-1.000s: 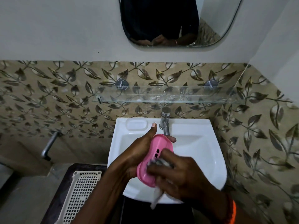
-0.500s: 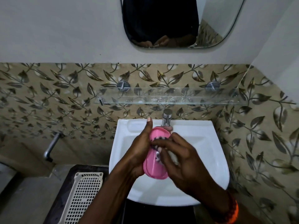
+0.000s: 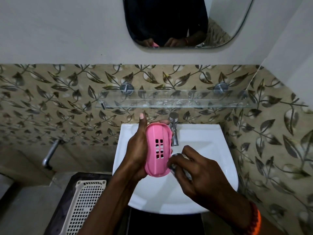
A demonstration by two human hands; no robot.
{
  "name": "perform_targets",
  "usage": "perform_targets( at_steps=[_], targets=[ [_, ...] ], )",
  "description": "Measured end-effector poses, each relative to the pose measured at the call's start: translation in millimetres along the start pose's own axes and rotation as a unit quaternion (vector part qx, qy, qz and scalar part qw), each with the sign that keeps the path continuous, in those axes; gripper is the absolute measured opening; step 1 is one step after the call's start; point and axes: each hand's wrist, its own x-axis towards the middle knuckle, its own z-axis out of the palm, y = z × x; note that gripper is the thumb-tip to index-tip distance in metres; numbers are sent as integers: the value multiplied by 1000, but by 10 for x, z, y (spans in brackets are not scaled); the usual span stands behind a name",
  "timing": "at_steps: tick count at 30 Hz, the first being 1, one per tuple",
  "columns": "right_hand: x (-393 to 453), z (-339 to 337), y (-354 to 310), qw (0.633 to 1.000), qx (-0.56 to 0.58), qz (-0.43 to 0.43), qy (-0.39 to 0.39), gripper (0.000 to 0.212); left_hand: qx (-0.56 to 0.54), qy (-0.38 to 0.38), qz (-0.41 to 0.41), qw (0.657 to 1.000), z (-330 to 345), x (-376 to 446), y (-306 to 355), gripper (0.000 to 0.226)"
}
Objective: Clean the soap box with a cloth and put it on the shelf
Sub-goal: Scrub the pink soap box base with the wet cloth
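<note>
A pink soap box (image 3: 156,148) with a block of small drain holes is held over the white sink (image 3: 203,141), its slotted underside turned toward me. My left hand (image 3: 138,150) grips it from the left, thumb pointing up past its top end. My right hand (image 3: 198,172) is bunched around a small grey cloth (image 3: 172,164) that touches the box's lower right edge. Most of the cloth is hidden under the fingers. The glass shelf (image 3: 172,100) runs along the tiled wall just above the tap.
A chrome tap (image 3: 174,131) stands right behind the soap box. A cream perforated basket (image 3: 84,206) lies on a dark surface at lower left. A metal pipe spout (image 3: 50,153) sticks out of the left wall. A mirror (image 3: 220,22) hangs above.
My right hand slid off the face of the soap box down to its lower right edge, uncovering the drain holes. The left hand lifted the box slightly toward the tap.
</note>
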Motion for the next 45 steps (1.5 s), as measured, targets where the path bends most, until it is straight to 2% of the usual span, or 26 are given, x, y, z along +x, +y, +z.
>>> perform_targets(
  at_steps=[2,6,8,13,14,16,18,20,24,25,28,30,32,34,36,38,41,43,45],
  targets=[
    [38,-10,-40,1000,-9,-4,2,19,1,-7,-17,1000,-45,3,-8,81],
    [208,-109,-6,999,-31,-2,43,19,-17,-5,-101,995,-88,-39,-35,87],
    [222,-110,-5,999,-25,-11,44,17,-32,6,-108,994,-67,-36,-52,87],
    [-55,-27,-221,990,-12,-103,-95,19,-38,25,-94,995,-128,0,6,81],
    [-9,-50,-191,990,-16,-105,-88,19,-28,25,-101,994,-119,-6,-8,82],
    [161,-94,-85,997,-15,-64,-27,24,-10,24,-116,993,-73,-32,-56,82],
    [300,-147,2,999,1,-11,35,38,0,37,-124,992,-29,-45,-71,84],
    [263,-128,-64,999,26,-13,38,36,16,56,-111,992,-38,-19,-34,88],
    [-51,-125,-316,995,36,-55,-75,23,5,72,-85,994,-85,-12,44,85],
    [-24,-134,-300,995,26,-61,-78,22,3,68,-84,994,-87,-13,25,85],
    [277,-157,-95,999,0,-35,9,16,54,62,-70,994,-62,-20,-113,82],
    [389,-161,-2,999,-21,-19,37,17,68,66,-64,993,-51,-21,-127,76],
    [282,-102,-73,999,5,-34,18,17,78,70,-59,993,-76,-14,-59,81],
    [44,-43,-262,995,46,-66,-54,17,73,69,-56,993,-109,-8,8,86],
    [-51,-43,-312,991,32,-89,-97,18,71,68,-56,994,-104,-28,21,85],
    [102,-66,-188,995,4,-81,-55,16,63,63,-60,994,-72,-39,-59,85],
    [331,-150,53,999,-3,-16,37,12,101,62,-49,992,-9,-43,-146,67],
    [229,-81,-10,999,10,-22,28,12,125,70,-35,989,-24,-28,-104,68],
    [-10,7,-193,997,46,-47,-41,11,103,80,-28,991,-68,-14,-40,75]
  ],
)
